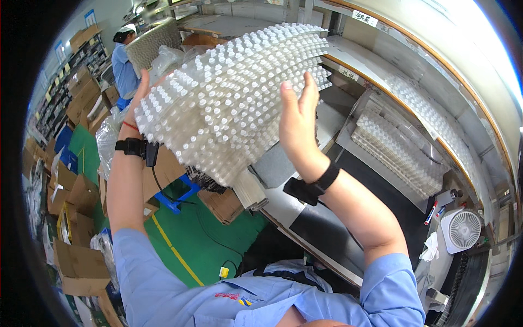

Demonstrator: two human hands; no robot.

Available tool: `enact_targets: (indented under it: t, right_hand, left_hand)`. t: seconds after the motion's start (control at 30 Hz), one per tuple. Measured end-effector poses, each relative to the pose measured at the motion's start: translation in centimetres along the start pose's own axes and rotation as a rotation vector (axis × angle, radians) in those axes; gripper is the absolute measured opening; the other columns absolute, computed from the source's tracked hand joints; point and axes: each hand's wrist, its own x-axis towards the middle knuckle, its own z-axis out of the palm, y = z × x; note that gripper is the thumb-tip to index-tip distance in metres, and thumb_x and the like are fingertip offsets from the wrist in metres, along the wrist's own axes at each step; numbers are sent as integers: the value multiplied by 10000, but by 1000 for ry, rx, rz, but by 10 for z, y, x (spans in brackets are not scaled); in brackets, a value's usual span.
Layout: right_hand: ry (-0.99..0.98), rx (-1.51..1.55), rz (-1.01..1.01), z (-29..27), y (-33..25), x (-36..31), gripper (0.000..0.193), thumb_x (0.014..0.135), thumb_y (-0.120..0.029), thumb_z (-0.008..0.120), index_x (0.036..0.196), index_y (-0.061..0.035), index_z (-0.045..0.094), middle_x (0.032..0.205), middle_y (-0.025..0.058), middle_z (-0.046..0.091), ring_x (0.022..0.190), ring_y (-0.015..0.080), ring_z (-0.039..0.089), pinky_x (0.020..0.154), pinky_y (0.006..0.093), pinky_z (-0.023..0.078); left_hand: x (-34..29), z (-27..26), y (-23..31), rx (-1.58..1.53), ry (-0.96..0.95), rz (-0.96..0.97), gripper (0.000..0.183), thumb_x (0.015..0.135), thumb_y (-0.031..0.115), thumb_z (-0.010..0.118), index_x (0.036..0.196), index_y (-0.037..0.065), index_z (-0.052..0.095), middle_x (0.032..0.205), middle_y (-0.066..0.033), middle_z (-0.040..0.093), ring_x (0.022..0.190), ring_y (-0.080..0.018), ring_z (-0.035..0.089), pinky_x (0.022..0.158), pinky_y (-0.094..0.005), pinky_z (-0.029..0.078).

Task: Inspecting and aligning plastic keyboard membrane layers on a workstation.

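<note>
A thick, fanned-out stack of clear plastic blister trays (229,98) with rows of raised bumps is held up in front of me, tilted. At its left end my left hand (140,101) grips the edge; the thumb points up and the other fingers are mostly hidden by the sheets. My right hand (299,122) is upright against the stack's right side, fingers stretched and apart; whether the palm presses on the sheets I cannot tell. Each wrist wears a black strap (131,146) with a small device.
More stacked trays (400,152) lie on the bench at right, beneath a shelf (381,68). A white fan (462,230) and markers (431,212) stand near the bench's right end. Cardboard boxes (81,267) line the green floor (180,240). A co-worker (124,68) stands at back left.
</note>
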Motion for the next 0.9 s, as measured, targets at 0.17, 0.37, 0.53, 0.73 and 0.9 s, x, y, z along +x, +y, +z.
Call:
enact_targets:
  t: [0.17, 0.37, 0.53, 0.73, 0.9]
  right_hand:
    - [-27, -120, 44, 32, -18, 0, 958, 918, -459, 580, 1485, 95, 42, 1526, 380, 9, 1444, 479, 1, 1176, 496, 33]
    - [39, -13, 34, 45, -33, 2, 1056, 900, -490, 600, 1460, 144, -32, 1525, 386, -44, 1448, 466, -82, 1171, 479, -19]
    - [144, 346, 256, 41, -34, 12, 1062, 907, -529, 571, 1454, 163, -21, 1548, 344, -24, 1472, 387, -59, 1191, 424, -2]
    - [119, 374, 237, 41, -44, 19, 1111, 863, -488, 652, 1447, 171, -27, 1529, 375, -12, 1465, 416, -57, 1189, 436, 11]
    - [164, 272, 295, 43, -41, 17, 974, 848, -328, 707, 1486, 60, 81, 1506, 233, 208, 1387, 291, 266, 1137, 377, 234]
  left_hand:
    - [28, -10, 6, 91, -170, -125, 783, 933, 643, 414, 1432, 40, 407, 1369, -104, 544, 1188, -224, 570, 1020, -357, 450]
    - [28, 28, 22, 464, -406, -102, 799, 979, 621, 290, 1467, -11, 327, 1455, -111, 450, 1312, -185, 456, 1100, -319, 359]
    - [30, 53, 35, 681, -479, -107, 798, 980, 620, 324, 1470, -10, 324, 1459, -100, 442, 1306, -165, 453, 1076, -304, 377]
    - [23, 58, 51, 671, -652, -68, 757, 1009, 510, 390, 1513, -13, 177, 1501, -165, 353, 1336, -212, 414, 1109, -324, 345]
    - [-2, 38, 54, 749, -538, -16, 708, 1016, 458, 412, 1500, -24, 223, 1494, -183, 354, 1366, -242, 372, 1136, -358, 303]
